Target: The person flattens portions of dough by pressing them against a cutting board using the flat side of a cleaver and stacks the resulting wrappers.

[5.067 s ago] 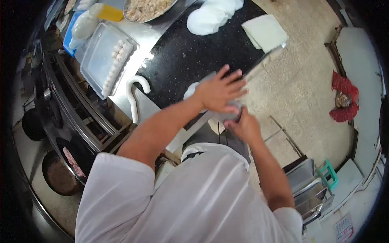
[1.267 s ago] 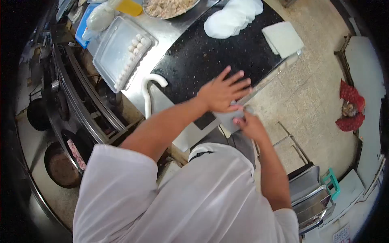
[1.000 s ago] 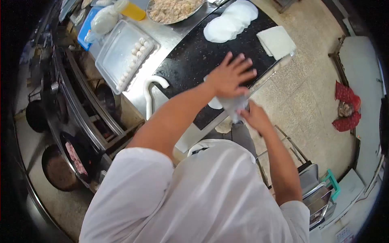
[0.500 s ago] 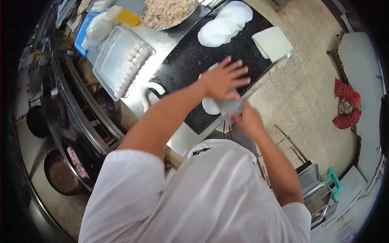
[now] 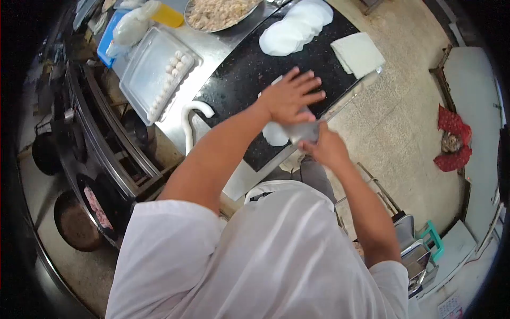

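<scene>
My left hand (image 5: 291, 100) is spread flat over a wide metal blade (image 5: 303, 131) near the front edge of the black work surface (image 5: 241, 87). My right hand (image 5: 326, 147) is closed at the blade's right end; its handle is mostly hidden by my fingers. A thin white dough round (image 5: 275, 134) lies on the black surface, just left of the blade. Farther back is an overlapping stack of white dough rounds (image 5: 295, 29). A folded white cloth (image 5: 358, 55) rests at the right edge of the black surface.
A white dough rope (image 5: 187, 125) curves on the steel counter. Behind it stands a clear tray (image 5: 154, 72) with small dough balls (image 5: 174, 69). Farther back are a bowl of filling (image 5: 218, 11) and a yellow bottle (image 5: 169, 15). A pan (image 5: 79, 220) stands left, metal trays (image 5: 417, 260) lower right.
The blade and both hands have shifted slightly over the black surface. More of the dough round beside the blade shows than about a second ago. The whole view has shifted a little.
</scene>
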The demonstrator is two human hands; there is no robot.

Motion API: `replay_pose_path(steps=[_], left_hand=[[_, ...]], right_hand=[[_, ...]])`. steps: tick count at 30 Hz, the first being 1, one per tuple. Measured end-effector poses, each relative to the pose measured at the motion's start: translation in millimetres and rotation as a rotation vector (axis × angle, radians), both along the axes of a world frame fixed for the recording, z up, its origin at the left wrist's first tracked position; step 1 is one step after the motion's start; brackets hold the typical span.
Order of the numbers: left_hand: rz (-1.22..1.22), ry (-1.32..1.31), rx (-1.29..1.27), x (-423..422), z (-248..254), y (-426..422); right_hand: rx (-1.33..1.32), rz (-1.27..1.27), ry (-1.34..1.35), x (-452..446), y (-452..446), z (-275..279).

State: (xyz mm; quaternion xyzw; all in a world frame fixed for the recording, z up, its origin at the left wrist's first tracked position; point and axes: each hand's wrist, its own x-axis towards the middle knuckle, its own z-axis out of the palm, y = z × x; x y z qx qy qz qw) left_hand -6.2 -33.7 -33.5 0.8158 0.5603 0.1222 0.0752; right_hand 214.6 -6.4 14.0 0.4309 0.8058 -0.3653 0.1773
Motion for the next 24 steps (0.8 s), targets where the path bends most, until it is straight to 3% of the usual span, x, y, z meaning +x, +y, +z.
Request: replay_pose_path(steps=[2, 4, 7, 11, 13, 17, 19, 22, 24], left_hand=[[-0.062, -0.068, -0.107, 28.8, 4.2, -45.4], [-0.203, -0.064, -0.212, 53.6, 6.3, -59.3], [-0.171, -0.077, -0.075, 49.5, -7.3, -33.9], [-0.024, 0.003, -0.015, 10.7, 2.8, 11.8], [0.044, -0.010, 0.013, -5.0, 4.3, 23.9], [-0.029, -0.045, -0.108, 28.4, 3.1, -34.7], [-0.120, -0.075, -0.151, 58.7, 3.3, -61.3], [-0.166, -0.100, -0.132, 60.9, -4.9, -31.2], [-0.167, -0.051, -0.101, 53.5, -1.5, -8.5]], right_hand=[[-0.239, -0.063, 0.061, 40.7, -46.4, -6.1], [-0.310, -0.164, 0.088, 67.9, -73.2, -19.2], [-0.132, -0.119, -0.038, 48.9, -43.7, -7.6], [0.041, 0.013, 0.060, 2.5, 20.4, -4.0], [-0.016, 0.018, -0.003, -10.5, 27.2, 2.5], [-0.220, -0.073, 0.061, 35.3, -39.2, -3.8], [-0.267, -0.132, 0.168, 80.6, -82.5, -40.3], [-0.213, -0.189, 0.017, 63.8, -52.8, -10.8], [-0.156, -0.085, -0.045, 42.9, -12.6, -1.8]])
